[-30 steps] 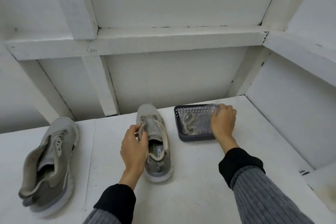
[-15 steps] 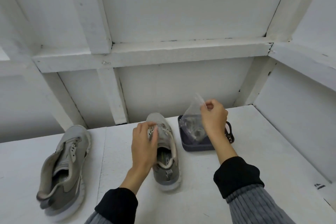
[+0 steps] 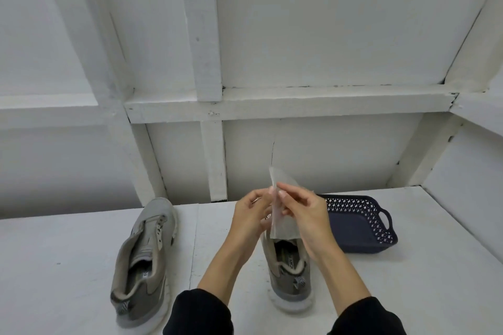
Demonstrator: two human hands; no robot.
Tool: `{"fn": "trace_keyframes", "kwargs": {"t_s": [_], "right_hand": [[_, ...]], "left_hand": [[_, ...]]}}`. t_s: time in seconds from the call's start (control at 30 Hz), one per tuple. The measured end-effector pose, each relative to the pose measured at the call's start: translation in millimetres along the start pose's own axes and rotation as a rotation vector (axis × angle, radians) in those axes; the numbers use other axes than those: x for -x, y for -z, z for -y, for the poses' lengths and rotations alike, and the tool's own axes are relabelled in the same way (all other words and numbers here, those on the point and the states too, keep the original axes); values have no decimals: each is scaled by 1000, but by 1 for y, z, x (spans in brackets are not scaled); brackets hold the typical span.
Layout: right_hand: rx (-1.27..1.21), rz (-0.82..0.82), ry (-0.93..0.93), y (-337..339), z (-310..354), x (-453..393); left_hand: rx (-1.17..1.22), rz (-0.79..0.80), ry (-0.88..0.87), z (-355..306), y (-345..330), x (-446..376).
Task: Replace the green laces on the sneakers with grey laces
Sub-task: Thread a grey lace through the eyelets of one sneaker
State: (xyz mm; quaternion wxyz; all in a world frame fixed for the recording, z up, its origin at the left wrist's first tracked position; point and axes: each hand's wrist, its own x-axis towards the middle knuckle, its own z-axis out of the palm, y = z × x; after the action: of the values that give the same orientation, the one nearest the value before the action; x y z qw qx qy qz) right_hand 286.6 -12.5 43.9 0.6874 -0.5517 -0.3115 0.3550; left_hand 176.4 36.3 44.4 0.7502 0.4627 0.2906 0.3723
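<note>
Both hands are pinching a clear plastic bag (image 3: pixel 281 221) upright above the right sneaker (image 3: pixel 290 275). Left hand (image 3: pixel 253 219) and right hand (image 3: pixel 309 219) are gripping its edges; contents are blurred.

One head-worn wide-angle camera looked forward and down, close over the table (image 3: pixel 81 247), facing the white wall (image 3: pixel 326 22).

Two grey-beige sneakers (image 3: pixel 144 261) with pale soles sit on a white table (image 3: pixel 408 294), a navy basket (image 3: pixel 362 223) shows diamond-patterned perforations, sleeves (image 3: pixel 198 313) are black, and the bag (image 3: pixel 281 226) is clear.
</note>
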Motion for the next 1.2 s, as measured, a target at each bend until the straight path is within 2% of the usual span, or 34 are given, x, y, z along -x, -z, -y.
{"fn": "trace_keyframes", "kwargs": {"t_s": [0.13, 0.27, 0.47, 0.67, 0.77, 0.87, 0.93, 1.0, 1.03, 1.1, 1.2], "right_hand": [[3, -36, 2, 4, -1, 2], [-4, -1, 11, 9, -1, 4], [83, -17, 42, 13, 9, 5], [213, -32, 11, 30, 14, 4], [48, 10, -60, 34, 10, 7], [-288, 2, -137, 35, 10, 11], [-402, -43, -154, 37, 9, 12], [-296, -126, -138, 41, 6, 11], [-144, -201, -108, 45, 4, 10], [264, -345, -3, 55, 3, 9], [715, -360, 187, 60, 12, 12]], "left_hand": [[60, 78, 28, -2, 5, -1], [165, 139, 76, 0, 7, -1], [-67, 48, 34, 4, 3, 0], [-97, 111, 45, 14, -1, -5], [-52, 159, 114, 19, -6, -9], [165, 208, 217, 22, -14, -9], [279, 204, 258, 23, -15, -9], [255, 173, 238, 25, -12, -12], [191, 152, 204, 25, -9, -13], [-68, 117, 77, 21, -1, -15], [-542, 66, -176, 11, 4, -18]]}}
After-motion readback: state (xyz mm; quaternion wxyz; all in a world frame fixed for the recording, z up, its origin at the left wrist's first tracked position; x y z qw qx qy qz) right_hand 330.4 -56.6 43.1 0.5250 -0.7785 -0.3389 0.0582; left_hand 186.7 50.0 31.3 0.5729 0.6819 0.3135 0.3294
